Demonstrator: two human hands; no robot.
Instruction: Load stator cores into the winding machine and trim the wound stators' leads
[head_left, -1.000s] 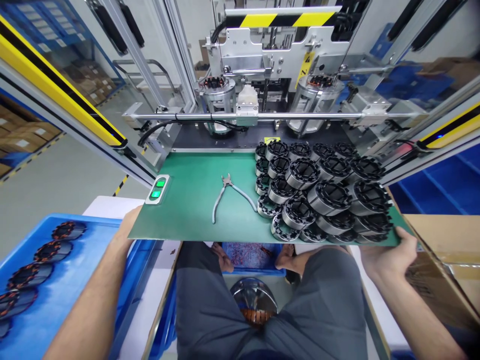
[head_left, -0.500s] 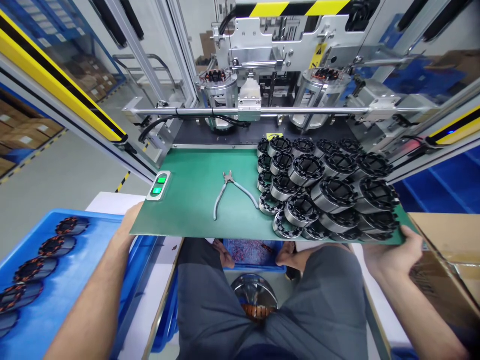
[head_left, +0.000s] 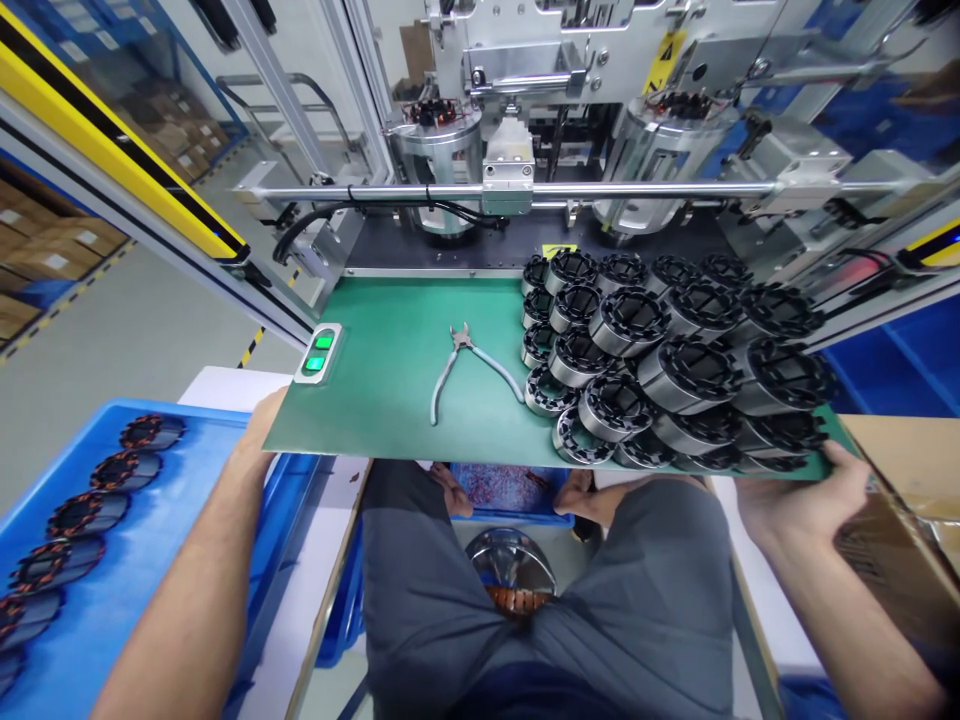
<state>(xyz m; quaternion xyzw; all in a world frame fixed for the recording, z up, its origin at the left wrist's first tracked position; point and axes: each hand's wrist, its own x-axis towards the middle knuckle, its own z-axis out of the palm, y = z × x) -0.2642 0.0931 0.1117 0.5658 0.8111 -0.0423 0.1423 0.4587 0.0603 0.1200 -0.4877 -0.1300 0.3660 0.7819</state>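
My left hand (head_left: 264, 425) is at the left edge of the green work surface (head_left: 375, 390), its fingers hidden behind and under the edge. At the front right corner, my right hand (head_left: 814, 495) grips the edge of that surface, with its fingertips mostly out of sight underneath. Close to the right hand are stacked stator cores (head_left: 686, 375), steel rings with black slotted insulators and no winding seen on them. A pair of side cutters (head_left: 463, 340) with grey-blue handles lies spread apart, left of the stacks. A switch panel (head_left: 319, 353) with two lit green buttons is near my left hand.
Behind the work surface stands a machine with a metal rail (head_left: 585, 191) and two clear cylinders (head_left: 441, 165) topped by wound stators. A blue tray (head_left: 142, 540) with several wound stators is at left. A cardboard box (head_left: 892, 450) stands at right. A blue bin (head_left: 506, 490) sits below.
The view has tilted slightly down and closer, so the machine sits higher in the picture. Both hands stay at the work surface's edges. The stator cores and side cutters keep their places.
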